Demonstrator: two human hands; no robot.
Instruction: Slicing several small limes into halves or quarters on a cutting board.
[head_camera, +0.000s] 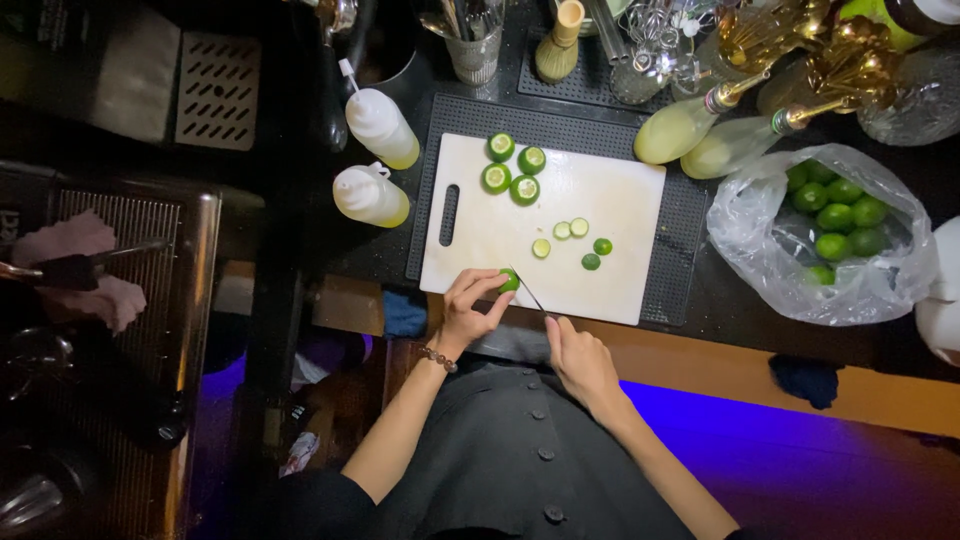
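— Where is the lime (510, 281) sitting right now?

— At the near edge of the white cutting board (620, 215), pinched between the fingertips of the left hand (468, 310). The right hand (578, 362) is closing around a knife (531, 295), whose thin blade is angling up to touch the fruit.

— How much is looking done?

— Four trimmed limes (513, 168) are lying cut-face up at the board's far side, with small round offcuts (572, 240) mid-board. A crinkly clear plastic bag (760, 220) to the right is holding plenty of whole glossy limes (836, 215), so I judge most is remaining.

— And the surroundings?

— A black ridged mat (685, 240) is lying under the smooth board; two soft squeeze bottles (375, 160) are standing just left.
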